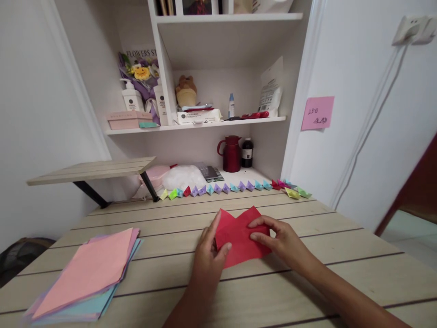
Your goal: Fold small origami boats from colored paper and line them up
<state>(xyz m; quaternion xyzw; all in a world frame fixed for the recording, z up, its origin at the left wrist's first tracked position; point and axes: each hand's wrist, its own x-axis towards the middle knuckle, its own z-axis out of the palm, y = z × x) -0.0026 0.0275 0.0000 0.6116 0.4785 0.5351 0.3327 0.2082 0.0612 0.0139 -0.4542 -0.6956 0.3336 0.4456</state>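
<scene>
A sheet of red paper [235, 239], partly folded, with two pointed corners at its far edge, is held just over the wooden table. My left hand [210, 248] grips its left side, the thumb on top and the fingers along the edge and partly hidden. On the right side, my right hand [275, 234] has the thumb and index finger on the paper's upper face. What the other right fingers do underneath cannot be seen.
A stack of coloured paper [88, 273] lies at the left. Several folded paper boats [210, 189] line the table's back edge. A small raised stand [92, 171] is at the back left. Behind are shelves [194, 126] and a red jug [231, 155].
</scene>
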